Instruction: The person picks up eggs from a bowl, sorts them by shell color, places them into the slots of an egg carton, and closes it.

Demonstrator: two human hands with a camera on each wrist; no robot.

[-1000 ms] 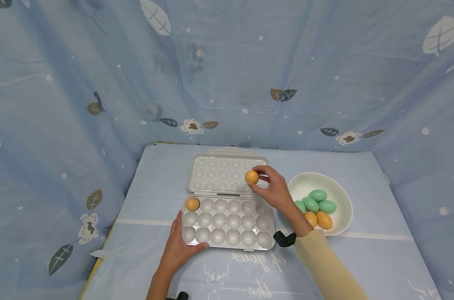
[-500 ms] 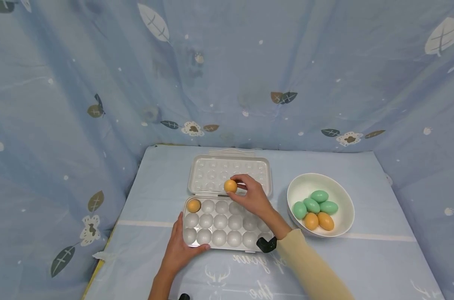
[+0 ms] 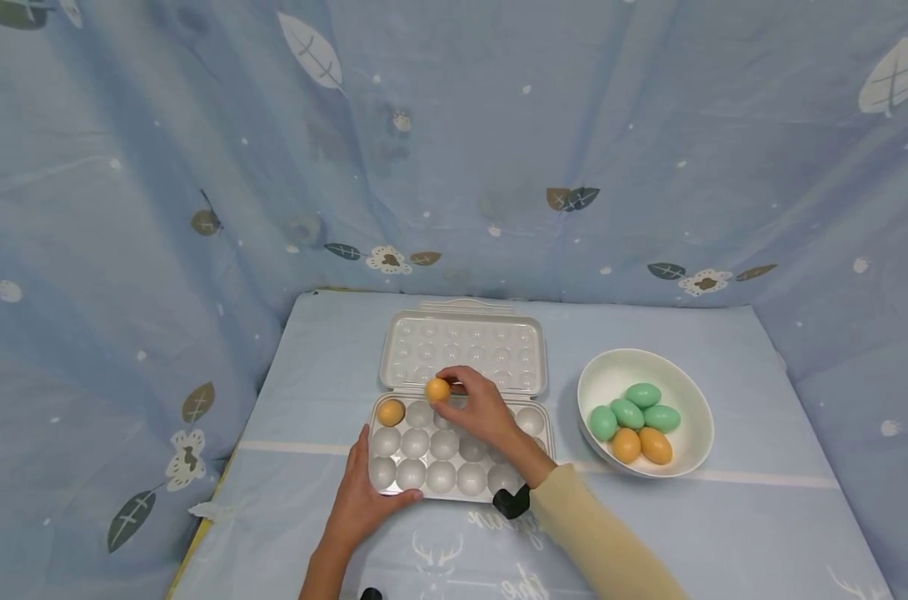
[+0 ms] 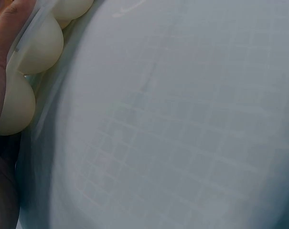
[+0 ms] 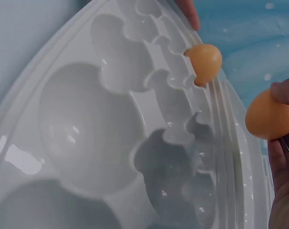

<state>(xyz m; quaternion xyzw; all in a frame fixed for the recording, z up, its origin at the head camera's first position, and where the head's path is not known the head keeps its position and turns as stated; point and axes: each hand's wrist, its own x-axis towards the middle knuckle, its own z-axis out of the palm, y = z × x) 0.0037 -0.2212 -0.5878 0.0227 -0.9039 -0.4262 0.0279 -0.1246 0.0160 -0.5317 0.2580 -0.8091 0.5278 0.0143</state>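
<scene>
A clear plastic egg carton [image 3: 443,445] lies on the table with its dimpled lid [image 3: 465,350] folded back flat. One orange egg [image 3: 391,412] sits in the far-left cup. My left hand [image 3: 360,492] rests against the carton's near-left corner, fingers along the left side and thumb at the front edge. Thumb and fingers of my right hand [image 3: 480,408] pinch a second orange egg [image 5: 268,115], held above the back row just right of the seated egg. In the left wrist view only part of the left hand [image 4: 5,43] and the rounded cup undersides [image 4: 39,45] show.
A white bowl [image 3: 694,417] stands to the right of the carton, holding several green eggs [image 3: 644,395] and two orange eggs [image 3: 656,447]. Blue patterned cloth [image 3: 454,167] hangs behind the table and at both sides.
My right hand has carried the orange egg leftward and down, from over the lid's right side to the carton's back row. My left hand has stayed at the corner.
</scene>
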